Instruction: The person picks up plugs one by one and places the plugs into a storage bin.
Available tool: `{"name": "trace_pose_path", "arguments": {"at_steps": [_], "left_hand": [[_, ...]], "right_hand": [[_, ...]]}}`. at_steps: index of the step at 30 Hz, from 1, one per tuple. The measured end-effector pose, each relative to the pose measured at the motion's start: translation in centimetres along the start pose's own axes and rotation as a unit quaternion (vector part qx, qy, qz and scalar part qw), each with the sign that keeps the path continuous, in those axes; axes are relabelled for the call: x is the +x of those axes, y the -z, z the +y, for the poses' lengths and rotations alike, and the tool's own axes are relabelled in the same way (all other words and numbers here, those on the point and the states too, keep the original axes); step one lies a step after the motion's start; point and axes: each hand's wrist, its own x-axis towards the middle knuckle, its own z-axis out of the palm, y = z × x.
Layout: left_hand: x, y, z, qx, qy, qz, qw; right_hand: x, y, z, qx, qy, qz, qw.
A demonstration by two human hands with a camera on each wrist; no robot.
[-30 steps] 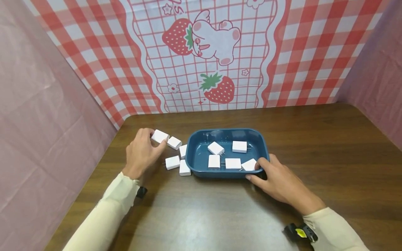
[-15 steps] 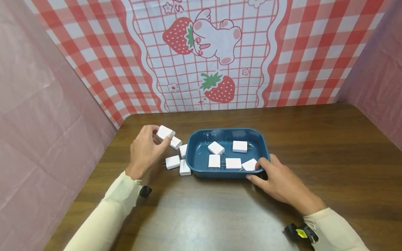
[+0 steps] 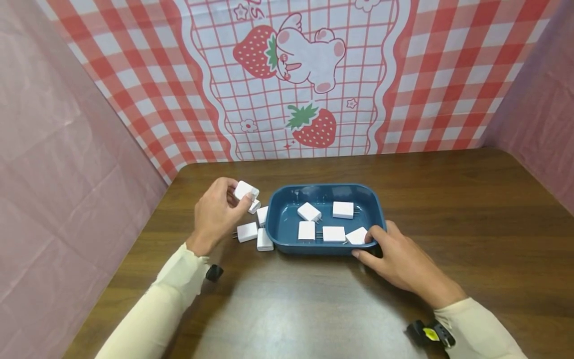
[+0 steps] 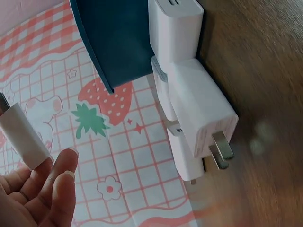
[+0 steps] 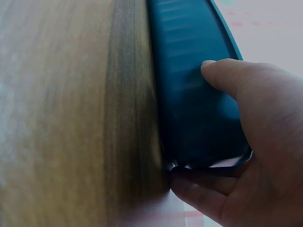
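Note:
Between thumb and fingers my left hand (image 3: 218, 213) pinches a white plug-in charger (image 3: 246, 190), lifted above the table; the left wrist view shows this charger (image 4: 23, 137) at the left edge, a metal prong at its top. Several more white chargers (image 3: 247, 232) lie just below and to the right of that hand, against the left end of a blue tray (image 3: 287, 244). My right hand (image 3: 396, 257) grips the tray's near right corner, thumb (image 5: 220, 73) on the outer wall. Inside the tray lie several chargers (image 3: 334, 234), one of them beside my right fingers.
The tray stands on a brown wooden table (image 3: 287, 309). Behind the table hangs a red-and-white checked cloth (image 3: 430, 99) with strawberry prints. Pink cloth (image 3: 58, 164) hangs at the left and right sides.
My left hand has raised the charger from beside the pile and carried it right, towards the tray, turning it slightly. My right hand and the tray have stayed in place.

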Motion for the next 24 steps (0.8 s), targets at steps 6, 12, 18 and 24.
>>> {"name": "trace_pose_path", "arguments": {"at_steps": [6,12,18,24], "left_hand": [[0.1,-0.4,0.7,-0.007,-0.023,-0.012,0.9996],[0.3,-0.4,1.5,0.001,-0.019,-0.035,0.9992],[0.5,-0.7,2.3,0.006,-0.019,-0.062,0.9979],[0.7,-1.1,3.2,0.01,-0.029,-0.086,0.9959]], "right_hand": [[-0.1,0.0,0.1,0.001,0.001,0.001,1.0],[0.0,0.0,0.0,0.006,0.008,0.003,1.0],[0.0,0.1,0.0,0.006,0.011,0.005,1.0],[-0.1,0.1,0.0,0.003,0.01,0.003,1.0]]}}
